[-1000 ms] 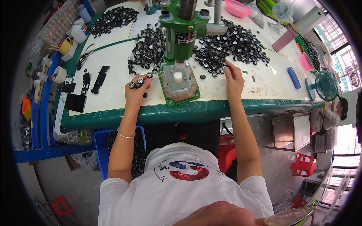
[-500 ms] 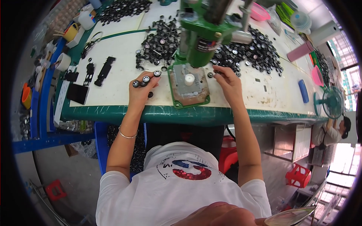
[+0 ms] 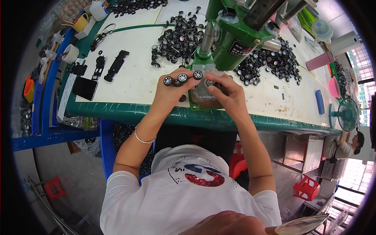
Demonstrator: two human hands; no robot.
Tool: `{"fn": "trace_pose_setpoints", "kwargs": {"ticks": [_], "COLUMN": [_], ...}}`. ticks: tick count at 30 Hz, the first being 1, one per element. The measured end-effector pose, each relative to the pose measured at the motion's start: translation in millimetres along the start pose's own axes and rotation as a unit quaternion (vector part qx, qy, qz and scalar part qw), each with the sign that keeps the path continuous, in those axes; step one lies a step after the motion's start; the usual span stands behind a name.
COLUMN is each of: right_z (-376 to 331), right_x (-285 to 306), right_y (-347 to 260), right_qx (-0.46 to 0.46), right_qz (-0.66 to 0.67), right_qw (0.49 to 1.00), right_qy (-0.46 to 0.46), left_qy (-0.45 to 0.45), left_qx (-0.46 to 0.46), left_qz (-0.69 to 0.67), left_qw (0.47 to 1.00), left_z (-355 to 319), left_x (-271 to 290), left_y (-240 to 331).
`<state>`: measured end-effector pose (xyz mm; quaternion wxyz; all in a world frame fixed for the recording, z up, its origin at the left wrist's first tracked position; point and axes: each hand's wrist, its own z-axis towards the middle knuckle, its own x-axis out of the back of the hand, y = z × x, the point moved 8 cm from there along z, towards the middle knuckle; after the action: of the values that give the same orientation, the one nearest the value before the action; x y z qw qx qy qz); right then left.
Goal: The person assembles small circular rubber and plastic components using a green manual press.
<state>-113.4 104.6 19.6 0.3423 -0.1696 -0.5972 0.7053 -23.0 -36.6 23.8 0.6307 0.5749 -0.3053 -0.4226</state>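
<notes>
Several small black toy wheels [image 3: 182,77] with silver spoked hubs sit in the closed fingers of my left hand [image 3: 171,89]. One more wheel [image 3: 197,75] sticks out at its fingertips, toward the right hand. My right hand [image 3: 230,94] pinches another small wheel [image 3: 210,83] between thumb and fingers. Both hands are close together over the metal base plate [image 3: 205,104] of a green bench press [image 3: 235,41], just below the press head. My hands hide the middle of the plate. A loose wheel [image 3: 183,98] lies beside the plate, under my left hand.
A heap of wheels on axles [image 3: 180,39] lies behind the left hand, and a pile of loose wheels [image 3: 270,64] right of the press. Black toy chassis parts [image 3: 116,65] and a dark flat box [image 3: 85,88] are at left. A blue bar [image 3: 320,102] lies near the right edge.
Both hands have come together over the press plate, the left moving right with its wheels and the right moving left. The whole view has shifted slightly.
</notes>
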Motion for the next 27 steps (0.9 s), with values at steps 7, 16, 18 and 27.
{"fn": "trace_pose_setpoints", "kwargs": {"ticks": [7,16,18,27], "right_z": [-5.5,4.7,3.7,-0.7], "right_x": [-7.2,6.2,2.8,-1.0], "right_y": [-14.7,-9.2,-23.3,2.4], "right_qx": [0.074,0.05,0.173,0.084], "right_qz": [-0.114,-0.142,-0.297,-0.131], "right_qw": [0.99,0.988,0.939,0.985], "right_qy": [0.041,0.026,0.008,0.072], "left_qy": [0.042,0.092,0.148,0.21], "left_qx": [0.047,0.051,0.076,0.035], "left_qz": [-0.017,-0.165,-0.197,-0.249], "left_qw": [0.998,0.981,0.966,0.945], "left_z": [-3.9,-28.8,-25.4,-18.9], "left_x": [6.1,-7.6,-8.7,-26.9], "left_y": [-9.8,-40.9,-52.4,-47.4]}}
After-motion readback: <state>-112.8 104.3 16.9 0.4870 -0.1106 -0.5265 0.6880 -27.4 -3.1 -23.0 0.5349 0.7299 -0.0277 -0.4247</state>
